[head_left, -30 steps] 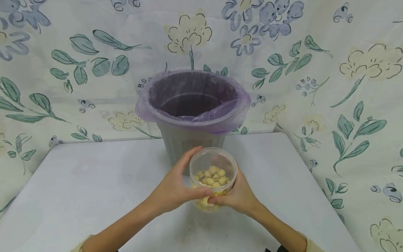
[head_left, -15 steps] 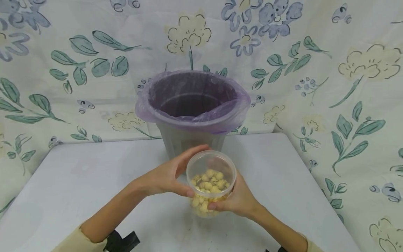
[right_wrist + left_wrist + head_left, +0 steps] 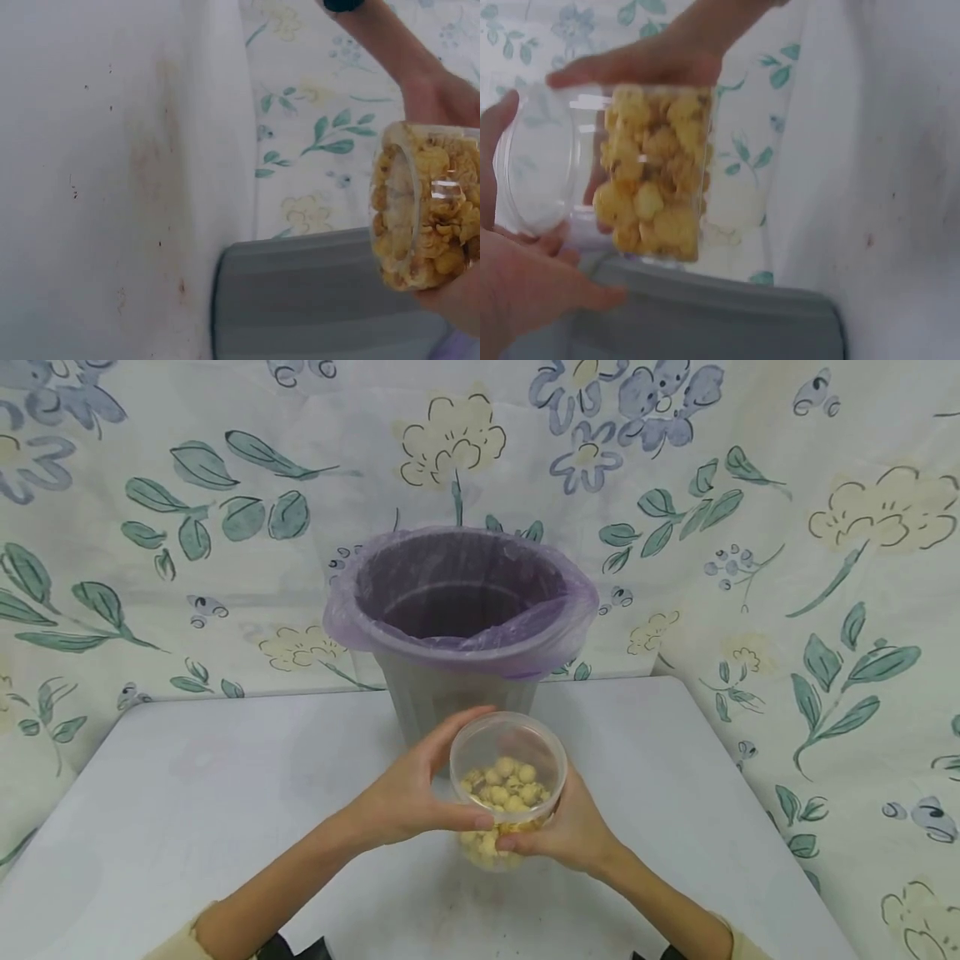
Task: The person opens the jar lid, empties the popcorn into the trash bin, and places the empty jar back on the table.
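A clear plastic jar [image 3: 656, 176] about half full of round yellow popcorn is held above the table, in front of the bin. Its round translucent lid [image 3: 495, 737] faces up towards the head camera. My left hand [image 3: 405, 797] grips the lid's edge from the left, thumb in front and fingers round the far side. From the right, my right hand [image 3: 573, 827] holds the jar's body, its thumb [image 3: 521, 843] across the front. The right fingers behind the jar are mostly hidden in the head view. In the right wrist view the jar's base shows, with popcorn [image 3: 450, 202] inside.
Just behind the jar stands a grey bin [image 3: 420, 710], lined with a purple plastic bag [image 3: 555, 639] folded over its rim. Small dark crumbs and a brownish smudge [image 3: 154, 157] mark the white table [image 3: 225, 793]. A floral cloth [image 3: 315, 568] hangs behind.
Half a second ago my left hand had swung left with its thumb at the lid's left; now the thumb is back across the lid's front. The jar dipped slightly, then rose again.
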Available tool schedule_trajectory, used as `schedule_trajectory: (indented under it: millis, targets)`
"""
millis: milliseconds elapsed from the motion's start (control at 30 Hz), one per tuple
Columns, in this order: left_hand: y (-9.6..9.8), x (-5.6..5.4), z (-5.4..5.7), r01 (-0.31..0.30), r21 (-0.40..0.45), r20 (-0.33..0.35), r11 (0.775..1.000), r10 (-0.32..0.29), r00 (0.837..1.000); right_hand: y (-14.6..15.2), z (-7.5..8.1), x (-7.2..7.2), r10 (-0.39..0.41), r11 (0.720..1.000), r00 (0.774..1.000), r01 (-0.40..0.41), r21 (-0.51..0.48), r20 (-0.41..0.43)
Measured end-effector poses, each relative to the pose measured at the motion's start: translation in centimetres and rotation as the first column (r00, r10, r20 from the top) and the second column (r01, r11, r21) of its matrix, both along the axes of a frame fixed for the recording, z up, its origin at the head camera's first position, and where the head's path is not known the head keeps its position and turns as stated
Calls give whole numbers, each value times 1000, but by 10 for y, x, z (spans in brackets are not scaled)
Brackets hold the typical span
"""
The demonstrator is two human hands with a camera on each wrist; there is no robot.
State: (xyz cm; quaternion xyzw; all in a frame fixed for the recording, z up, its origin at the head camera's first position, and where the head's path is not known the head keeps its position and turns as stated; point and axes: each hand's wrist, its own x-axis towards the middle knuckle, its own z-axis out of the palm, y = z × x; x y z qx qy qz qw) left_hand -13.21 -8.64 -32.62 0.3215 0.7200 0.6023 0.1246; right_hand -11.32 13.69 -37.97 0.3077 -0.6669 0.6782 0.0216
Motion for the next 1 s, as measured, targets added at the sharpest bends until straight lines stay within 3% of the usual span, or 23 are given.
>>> schedule_trajectory:
  millis: [200, 333, 433, 567, 667, 767, 867, 1000]
  targets:
    - [12, 19, 1, -189, -28, 54, 982, 190, 980, 1, -3, -3, -37, 999, 999, 37, 20, -10]
    - [15, 24, 3, -219, -56, 76, 974, 223, 972, 1, -3, -3, -33, 999, 999, 33, 22, 0]
    - [11, 22, 5, -184, -75, 82, 980, 190, 978, 2, -2, -3, -28, 999, 1000, 27, 21, 10]
    - [0, 13, 10, -48, -66, 123, 997, 55, 991, 2, -2, -1, 0, 1000, 1000, 0, 1, 20]
    - [-10, 2, 13, 95, -37, 162, 995, -88, 983, 2, -2, -1, 26, 1000, 999, -25, -16, 21]
    - [-15, -7, 14, 189, -28, 166, 982, -181, 969, 2, -2, -1, 48, 999, 999, -47, -24, 22]
    - [-15, -10, 13, 201, -24, 141, 979, -196, 971, 2, -1, 0, 55, 998, 998, -54, -25, 29]
    - [-11, -6, 12, 137, -11, 100, 991, -135, 986, 1, 2, 1, 43, 999, 999, -43, -23, 24]
